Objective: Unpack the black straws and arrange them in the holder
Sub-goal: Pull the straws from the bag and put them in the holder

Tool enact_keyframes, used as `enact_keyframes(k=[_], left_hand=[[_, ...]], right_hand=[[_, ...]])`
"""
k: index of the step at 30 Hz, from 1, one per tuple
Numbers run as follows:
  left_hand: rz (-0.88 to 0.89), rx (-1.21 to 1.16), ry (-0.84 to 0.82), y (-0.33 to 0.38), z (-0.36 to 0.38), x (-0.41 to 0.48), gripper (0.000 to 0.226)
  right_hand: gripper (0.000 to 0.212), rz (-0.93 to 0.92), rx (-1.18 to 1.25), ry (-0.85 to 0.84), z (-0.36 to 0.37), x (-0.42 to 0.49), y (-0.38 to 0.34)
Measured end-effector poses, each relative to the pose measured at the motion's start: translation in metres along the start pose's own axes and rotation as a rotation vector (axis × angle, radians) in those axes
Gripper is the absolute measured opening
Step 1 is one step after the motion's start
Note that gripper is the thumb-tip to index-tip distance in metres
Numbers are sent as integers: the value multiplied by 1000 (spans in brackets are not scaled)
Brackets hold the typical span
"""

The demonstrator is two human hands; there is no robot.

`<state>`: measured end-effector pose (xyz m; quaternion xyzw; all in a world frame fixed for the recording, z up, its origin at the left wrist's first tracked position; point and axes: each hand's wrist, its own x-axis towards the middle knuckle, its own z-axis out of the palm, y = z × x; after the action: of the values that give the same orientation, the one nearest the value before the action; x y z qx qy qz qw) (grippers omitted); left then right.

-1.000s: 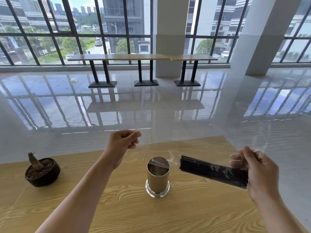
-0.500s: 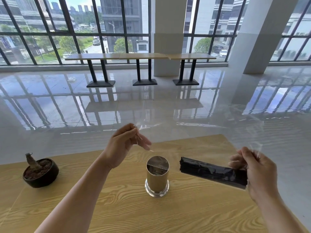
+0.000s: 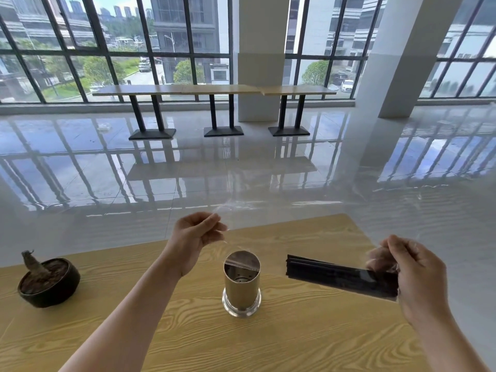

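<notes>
A bundle of black straws (image 3: 335,275) in clear plastic wrap hangs level above the wooden table (image 3: 308,331), to the right of the holder. My right hand (image 3: 410,275) grips the bundle's right end. The holder (image 3: 241,285) is a gold metal cylinder on a clear base, standing upright mid-table with a shiny scrap across its mouth. My left hand (image 3: 196,237) hovers above and left of the holder, fingers pinched on a thin strip of clear plastic wrap (image 3: 224,208) that trails up and to the right.
A dark bowl-shaped pot (image 3: 51,285) with a stubby plant sits at the table's left. The table's far edge runs just beyond my hands, with glossy floor past it. Long tables (image 3: 214,89), pillars and windows stand far back.
My left hand rose from beside the holder, pulling the clear strip up and away. The wrap has come back from the straws' left ends. My right hand barely moved.
</notes>
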<state>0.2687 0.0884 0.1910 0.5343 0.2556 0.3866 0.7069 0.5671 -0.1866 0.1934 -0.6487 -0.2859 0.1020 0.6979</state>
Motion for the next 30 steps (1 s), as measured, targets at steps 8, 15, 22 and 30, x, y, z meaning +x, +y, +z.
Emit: enact_keyframes(k=[8,15,22,30], left_hand=[[127,285,265,-19,21,10,24],[426,925,252,-25,32,8,29],[179,560,-87,-8,38,12,45],[194,243,-225,-9,42,29,2]], right_hand=[[37,1,101,-64,-6,10,-12],[31,-56,55,-63,-17,26,-19],[41,-114,-45,-32,-15,23,-24],[21,-124,-197,77,-1,7,-30]])
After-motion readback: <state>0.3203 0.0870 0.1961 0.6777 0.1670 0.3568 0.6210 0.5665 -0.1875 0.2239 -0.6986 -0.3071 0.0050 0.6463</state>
